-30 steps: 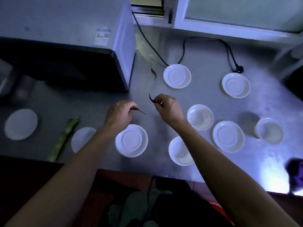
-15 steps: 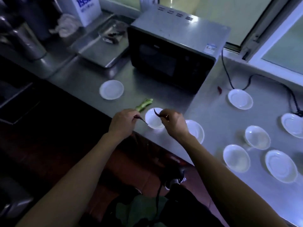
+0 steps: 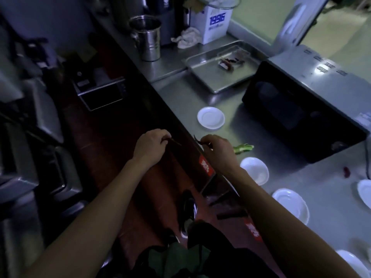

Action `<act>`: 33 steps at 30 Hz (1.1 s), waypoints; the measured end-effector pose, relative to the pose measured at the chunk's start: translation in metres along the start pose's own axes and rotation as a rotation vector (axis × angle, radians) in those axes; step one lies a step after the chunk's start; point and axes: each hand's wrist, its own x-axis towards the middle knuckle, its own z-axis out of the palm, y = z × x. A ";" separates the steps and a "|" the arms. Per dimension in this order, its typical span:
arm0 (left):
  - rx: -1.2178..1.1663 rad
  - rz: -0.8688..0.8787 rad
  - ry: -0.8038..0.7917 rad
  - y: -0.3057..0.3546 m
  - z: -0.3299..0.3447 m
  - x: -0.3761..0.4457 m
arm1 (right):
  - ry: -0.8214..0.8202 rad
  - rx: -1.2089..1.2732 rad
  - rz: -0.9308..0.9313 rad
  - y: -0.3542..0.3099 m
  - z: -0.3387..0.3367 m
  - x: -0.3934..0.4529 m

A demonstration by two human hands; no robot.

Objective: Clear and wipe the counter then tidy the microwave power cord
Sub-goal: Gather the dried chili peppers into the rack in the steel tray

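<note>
My left hand [image 3: 150,147] is closed on a thin dried chili [image 3: 175,141] and hovers over the floor, left of the counter edge. My right hand [image 3: 216,150] pinches another dark dried chili [image 3: 197,139] right at the steel counter's [image 3: 313,187] front edge. A green vegetable piece [image 3: 243,148] lies just right of that hand. A third red chili [image 3: 346,171] rests on the counter near the black microwave [image 3: 301,115]. Several white saucers sit on the counter, one [image 3: 210,117] far, one [image 3: 255,170] by my right wrist. The power cord [image 3: 368,167] barely shows at the right edge.
A steel tray [image 3: 218,67] with some scraps sits behind the microwave. Further back are a steel bucket [image 3: 147,38], a crumpled cloth [image 3: 186,38] and a white box [image 3: 215,23]. Dark equipment and steel containers [image 3: 48,121] stand left of the red floor.
My view has swung left, away from the saucers and cord, toward the aisle. Both hands have kept their chilies and moved off the counter's middle to its front edge and beyond.
</note>
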 end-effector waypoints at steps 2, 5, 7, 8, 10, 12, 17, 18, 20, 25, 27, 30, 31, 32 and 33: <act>0.000 -0.043 0.000 -0.016 -0.005 0.001 | -0.027 0.032 -0.011 -0.008 0.014 0.016; 0.033 -0.097 0.002 -0.036 -0.007 0.012 | -0.063 0.054 -0.036 -0.012 0.033 0.042; 0.048 -0.116 0.001 -0.046 -0.005 0.025 | -0.086 0.074 -0.043 -0.010 0.044 0.060; 0.056 -0.120 -0.001 -0.050 -0.005 0.034 | -0.095 0.083 -0.046 -0.009 0.049 0.070; 0.076 -0.117 -0.025 -0.057 -0.003 0.055 | -0.110 0.107 -0.044 -0.005 0.057 0.093; 0.105 -0.098 -0.060 -0.063 0.000 0.083 | -0.114 0.116 -0.027 0.001 0.063 0.118; 0.149 -0.061 -0.147 -0.066 0.013 0.161 | -0.078 0.130 0.030 0.018 0.065 0.181; 0.160 -0.046 -0.170 -0.064 0.015 0.175 | -0.074 0.125 0.045 0.022 0.063 0.192; 0.168 -0.023 -0.193 -0.061 0.017 0.202 | -0.058 0.125 0.056 0.032 0.059 0.214; 0.201 0.039 -0.185 -0.043 0.018 0.262 | -0.011 0.115 0.093 0.050 0.040 0.254; 0.217 0.085 -0.192 -0.030 0.021 0.285 | 0.022 0.101 0.123 0.059 0.031 0.265; 0.227 0.124 -0.215 -0.013 0.029 0.318 | 0.065 0.087 0.181 0.074 0.017 0.280; 0.236 0.141 -0.227 -0.008 0.032 0.327 | 0.077 0.095 0.196 0.079 0.012 0.284; 0.237 0.154 -0.242 -0.005 0.036 0.337 | 0.090 0.105 0.208 0.084 0.007 0.287; 0.224 0.161 -0.259 -0.001 0.040 0.345 | 0.102 0.113 0.220 0.089 0.002 0.289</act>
